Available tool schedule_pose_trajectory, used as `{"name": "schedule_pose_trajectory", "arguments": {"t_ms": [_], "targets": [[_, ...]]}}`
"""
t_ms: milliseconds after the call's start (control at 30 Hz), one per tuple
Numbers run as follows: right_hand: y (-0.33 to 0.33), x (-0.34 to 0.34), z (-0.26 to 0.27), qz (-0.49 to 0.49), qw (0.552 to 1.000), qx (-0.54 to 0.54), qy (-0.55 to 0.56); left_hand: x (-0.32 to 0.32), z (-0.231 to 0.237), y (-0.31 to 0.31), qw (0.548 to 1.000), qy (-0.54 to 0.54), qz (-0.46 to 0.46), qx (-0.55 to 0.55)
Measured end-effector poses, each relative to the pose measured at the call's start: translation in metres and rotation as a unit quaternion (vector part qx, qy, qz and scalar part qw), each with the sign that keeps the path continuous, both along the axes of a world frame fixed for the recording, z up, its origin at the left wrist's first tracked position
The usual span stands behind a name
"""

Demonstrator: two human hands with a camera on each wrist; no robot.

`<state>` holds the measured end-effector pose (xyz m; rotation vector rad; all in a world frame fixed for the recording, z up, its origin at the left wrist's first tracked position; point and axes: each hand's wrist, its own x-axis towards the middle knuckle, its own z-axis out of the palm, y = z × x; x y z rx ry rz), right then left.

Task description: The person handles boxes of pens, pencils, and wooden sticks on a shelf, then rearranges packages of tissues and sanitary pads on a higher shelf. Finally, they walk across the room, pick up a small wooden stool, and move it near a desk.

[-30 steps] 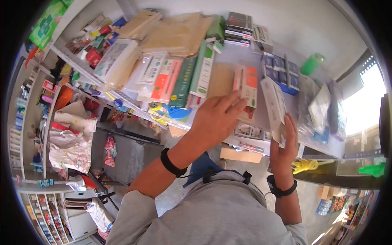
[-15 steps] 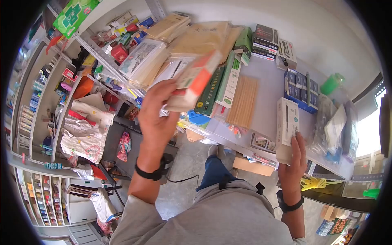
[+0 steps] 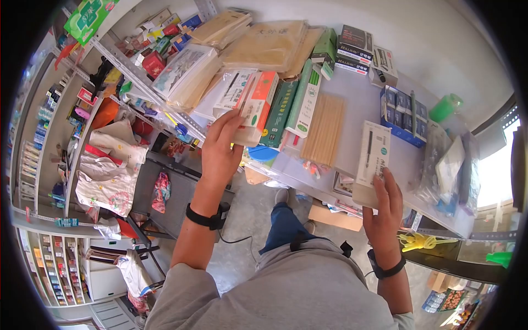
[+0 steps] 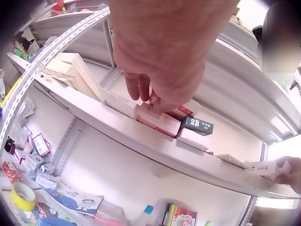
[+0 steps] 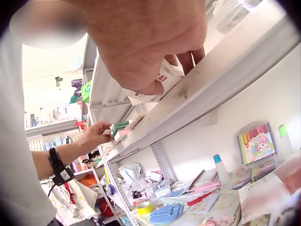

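In the head view my left hand (image 3: 221, 151) grips the near end of a red and white box (image 3: 256, 107), which lies beside a dark green box (image 3: 281, 113). The left wrist view shows the fingers over that box's end, next to the green box marked 2B (image 4: 197, 125). On the right, my right hand (image 3: 383, 212) holds the near end of a white pen box (image 3: 373, 157) between thumb and fingers, at the shelf's front edge. In the right wrist view the thumb lies on the white box (image 5: 165, 84). Wooden sticks (image 3: 324, 129) lie between the two boxes.
A blue boxed set (image 3: 403, 116) and plastic packets (image 3: 448, 165) stand to the right. Brown envelopes (image 3: 264, 47) and black boxes (image 3: 353, 48) are at the back. The metal shelf edge (image 4: 117, 143) runs below my hands, above a lower shelf of stationery.
My left hand moved the red and white box from beside the wooden sticks leftward and lowered it next to the green box. The right hand's white box shifted from standing tilted to lying flatter.
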<state>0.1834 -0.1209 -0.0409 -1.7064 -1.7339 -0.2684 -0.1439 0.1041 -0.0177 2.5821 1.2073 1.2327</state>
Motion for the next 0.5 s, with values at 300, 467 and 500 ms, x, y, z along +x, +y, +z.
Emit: {"name": "schedule_pose_trajectory", "arguments": {"t_ms": [300,467,500], "targets": [[0.034,-0.007,0.011,0.014,0.999,-0.036,-0.006,0.004,0.030,-0.035,0.998,0.056,0.033,-0.020],[0.037,-0.007,0.010,0.029,0.999,-0.045,-0.006,0.034,0.030,-0.054,0.991,0.117,-0.051,0.025],[0.038,-0.007,0.010,0.031,0.998,-0.047,-0.005,0.040,0.027,-0.051,0.989,0.136,-0.041,0.033]]}}
